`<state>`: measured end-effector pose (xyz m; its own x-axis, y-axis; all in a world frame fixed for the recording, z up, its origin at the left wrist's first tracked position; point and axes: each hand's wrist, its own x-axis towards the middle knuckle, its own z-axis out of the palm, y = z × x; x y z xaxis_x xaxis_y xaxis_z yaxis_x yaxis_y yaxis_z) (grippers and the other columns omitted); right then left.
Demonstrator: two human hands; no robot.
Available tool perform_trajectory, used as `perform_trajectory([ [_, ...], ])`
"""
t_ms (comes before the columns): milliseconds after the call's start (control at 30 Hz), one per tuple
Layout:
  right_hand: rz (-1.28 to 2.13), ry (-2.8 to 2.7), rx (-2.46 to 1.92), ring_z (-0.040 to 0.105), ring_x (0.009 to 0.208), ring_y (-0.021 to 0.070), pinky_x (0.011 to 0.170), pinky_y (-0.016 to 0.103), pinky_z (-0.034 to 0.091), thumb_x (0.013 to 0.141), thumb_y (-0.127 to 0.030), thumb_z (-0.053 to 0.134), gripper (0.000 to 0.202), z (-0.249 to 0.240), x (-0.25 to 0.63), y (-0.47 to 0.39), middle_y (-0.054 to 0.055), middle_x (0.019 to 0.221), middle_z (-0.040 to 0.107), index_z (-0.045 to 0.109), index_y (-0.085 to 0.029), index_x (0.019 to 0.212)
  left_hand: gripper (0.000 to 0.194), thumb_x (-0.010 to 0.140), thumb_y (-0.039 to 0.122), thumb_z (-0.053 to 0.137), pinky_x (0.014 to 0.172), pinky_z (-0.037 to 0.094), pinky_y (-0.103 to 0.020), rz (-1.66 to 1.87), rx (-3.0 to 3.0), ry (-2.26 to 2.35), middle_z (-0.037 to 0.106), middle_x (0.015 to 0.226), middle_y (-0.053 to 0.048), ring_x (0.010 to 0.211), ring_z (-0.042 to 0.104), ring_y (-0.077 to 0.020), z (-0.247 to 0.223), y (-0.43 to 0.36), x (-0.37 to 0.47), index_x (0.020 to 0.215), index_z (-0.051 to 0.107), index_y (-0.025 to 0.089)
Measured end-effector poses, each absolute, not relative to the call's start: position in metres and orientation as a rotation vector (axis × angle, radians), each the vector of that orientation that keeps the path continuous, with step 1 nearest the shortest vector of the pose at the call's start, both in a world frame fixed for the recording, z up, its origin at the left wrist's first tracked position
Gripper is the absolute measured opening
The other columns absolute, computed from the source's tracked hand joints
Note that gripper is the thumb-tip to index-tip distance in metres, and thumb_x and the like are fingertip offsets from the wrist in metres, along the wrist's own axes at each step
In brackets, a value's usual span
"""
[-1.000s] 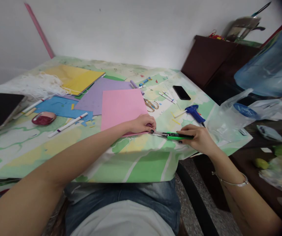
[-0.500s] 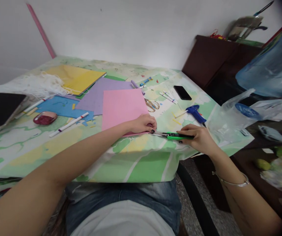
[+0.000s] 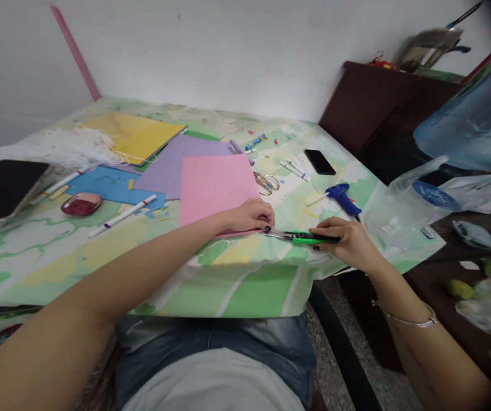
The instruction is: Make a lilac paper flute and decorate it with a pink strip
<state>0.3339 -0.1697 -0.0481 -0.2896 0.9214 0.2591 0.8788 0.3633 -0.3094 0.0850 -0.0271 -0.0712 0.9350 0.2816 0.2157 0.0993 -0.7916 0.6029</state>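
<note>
A pink craft sheet (image 3: pixel 217 182) lies near the front edge of the table. My left hand (image 3: pixel 251 217) is closed at its lower right corner, fingers curled and pinching the edge. Wrapped round a green and black utility knife (image 3: pixel 307 237) is my right hand (image 3: pixel 348 242). The knife's blade is out and points left, its tip at the sheet's corner beside my left fingertips. Whether the blade is in the sheet is too small to tell. Gold-handled scissors (image 3: pixel 266 182) lie just past the sheet's right side, their blades partly hidden.
Purple (image 3: pixel 163 165), blue (image 3: pixel 110 185) and yellow sheets (image 3: pixel 142 134) spread behind and left. A blue glue gun (image 3: pixel 343 200), a phone (image 3: pixel 319 162) and thin white pens (image 3: pixel 295 169) lie right. A marker (image 3: pixel 122 215), white string (image 3: pixel 61 145) and another phone (image 3: pixel 5 185) lie left.
The whole view has shifted very slightly. Both hands, the knife and the pink sheet keep nearly the same positions relative to each other.
</note>
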Motion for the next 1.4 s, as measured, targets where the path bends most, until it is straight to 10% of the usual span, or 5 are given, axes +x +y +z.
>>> perform_trajectory([
  [1400,0.077,-2.265,-1.567,0.065,0.08,0.0216,0.072,0.033,0.053,0.072,-0.017,0.067,0.027,-0.0455,0.3333,-0.1683,0.009,0.093,0.068,0.074,-0.017,0.098,0.009,0.071,0.006,0.06,0.081,0.043,-0.03,0.371,2.282,0.128,0.063,0.098,-0.006,0.091,0.055,-0.0151,-0.0725,-0.0202,0.0769,0.072,0.061,0.014],
])
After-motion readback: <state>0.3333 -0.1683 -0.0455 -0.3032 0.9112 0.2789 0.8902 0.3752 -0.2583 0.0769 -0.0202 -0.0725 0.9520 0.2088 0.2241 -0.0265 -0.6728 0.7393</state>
